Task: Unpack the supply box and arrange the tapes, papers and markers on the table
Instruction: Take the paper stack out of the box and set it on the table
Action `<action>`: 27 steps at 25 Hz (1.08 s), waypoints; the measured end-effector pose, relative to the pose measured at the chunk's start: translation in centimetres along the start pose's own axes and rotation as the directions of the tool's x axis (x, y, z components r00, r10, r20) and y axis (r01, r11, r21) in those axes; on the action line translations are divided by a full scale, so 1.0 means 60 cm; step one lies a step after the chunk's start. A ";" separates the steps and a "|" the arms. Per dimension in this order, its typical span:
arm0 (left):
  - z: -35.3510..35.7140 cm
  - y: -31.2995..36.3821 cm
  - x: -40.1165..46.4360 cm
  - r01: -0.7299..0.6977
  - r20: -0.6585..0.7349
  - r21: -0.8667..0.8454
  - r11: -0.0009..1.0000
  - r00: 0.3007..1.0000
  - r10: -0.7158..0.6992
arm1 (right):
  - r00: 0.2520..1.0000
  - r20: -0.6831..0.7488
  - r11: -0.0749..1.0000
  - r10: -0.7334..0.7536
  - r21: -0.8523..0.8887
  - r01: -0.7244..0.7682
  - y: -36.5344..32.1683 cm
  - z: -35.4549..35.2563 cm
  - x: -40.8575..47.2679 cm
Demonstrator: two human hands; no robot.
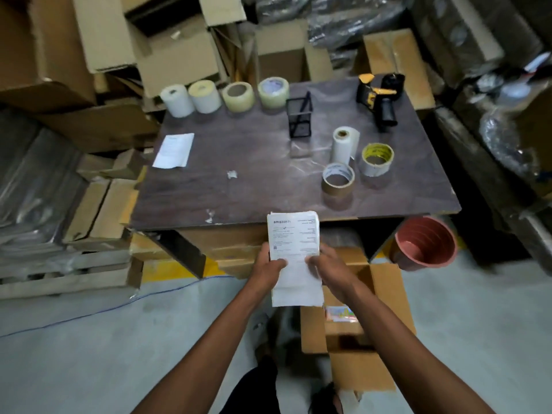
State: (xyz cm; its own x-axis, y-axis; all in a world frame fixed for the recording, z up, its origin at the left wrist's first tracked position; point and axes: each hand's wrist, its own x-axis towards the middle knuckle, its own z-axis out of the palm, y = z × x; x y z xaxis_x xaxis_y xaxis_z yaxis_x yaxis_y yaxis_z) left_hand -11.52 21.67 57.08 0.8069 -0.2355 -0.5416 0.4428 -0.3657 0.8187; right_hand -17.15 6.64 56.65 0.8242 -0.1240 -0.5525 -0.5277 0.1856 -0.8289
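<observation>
A stack of printed white papers (294, 234) is held upright in front of the table's near edge. My left hand (268, 265) grips its left side and my right hand (328, 268) grips its right side. Below my right arm the open cardboard supply box (385, 282) stands on the floor with a colourful packet (340, 313) inside. Several tape and paper rolls (224, 95) line the dark table (239, 186) along its far edge. Three more rolls (355, 158) stand at the right. One sheet of paper (173, 150) lies at the table's left.
A black mesh pen holder (298, 118) with one pen stands mid-table, a black and yellow tape dispenser (380, 98) at the far right. A red-brown bucket (425, 242) sits on the floor right of the table. Cardboard boxes (98, 210) crowd the left and back.
</observation>
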 end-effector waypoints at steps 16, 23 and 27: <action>-0.235 0.196 0.268 -0.265 -0.077 0.097 0.959 0.959 0.273 | 0.872 -0.289 0.892 -0.395 -0.348 0.289 -0.230 0.182 0.280; -0.245 0.129 0.365 -0.358 -0.079 0.136 0.924 0.926 0.370 | 0.814 -0.372 0.893 -0.445 -0.245 0.376 -0.183 0.211 0.335; -0.238 0.109 0.344 -0.376 -0.052 0.189 0.907 0.919 0.392 | 0.795 -0.439 0.907 -0.418 -0.245 0.342 -0.133 0.221 0.347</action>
State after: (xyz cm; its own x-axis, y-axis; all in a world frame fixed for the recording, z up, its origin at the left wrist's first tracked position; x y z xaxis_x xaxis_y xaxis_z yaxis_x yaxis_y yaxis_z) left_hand 13.59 27.26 53.98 0.9351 -0.3127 -0.1669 0.0244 -0.4130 0.9104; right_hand 6.93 15.52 52.94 0.7860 -0.6043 -0.1308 -0.2472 -0.1131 -0.9623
